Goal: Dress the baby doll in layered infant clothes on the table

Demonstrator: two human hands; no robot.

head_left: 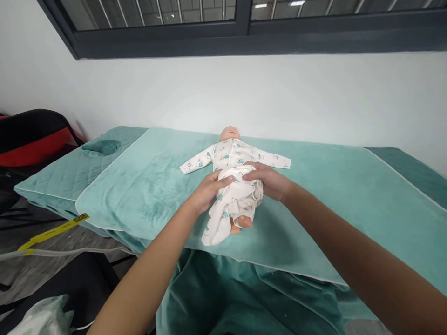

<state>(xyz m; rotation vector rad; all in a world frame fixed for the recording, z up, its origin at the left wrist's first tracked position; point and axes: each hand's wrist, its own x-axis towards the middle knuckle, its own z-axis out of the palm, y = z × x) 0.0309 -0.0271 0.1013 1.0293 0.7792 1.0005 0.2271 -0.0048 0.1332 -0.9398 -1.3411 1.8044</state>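
A baby doll (230, 133) lies on its back on the green bed cover, head toward the wall, feet toward me. It wears a white printed top (232, 152) with both sleeves stretched out sideways. White printed baby pants (223, 211) are bunched around its hips and legs, one leg of the cloth trailing to the left; the doll's feet (244, 222) poke out below. My left hand (209, 190) grips the waist of the pants on the left side, thumb on top. Opposite it, my right hand (267, 180) grips the same waist, its fingers partly hidden by the cloth.
The bed (335, 195) stands against a white wall under a dark-framed window (240, 39). A face hole (101, 147) opens at its left end. Black and red chairs (38, 144) stand at left. Another black chair (75, 284) holds a plastic bag (45, 316); a yellow-tagged pale strap (56, 230) hangs nearby.
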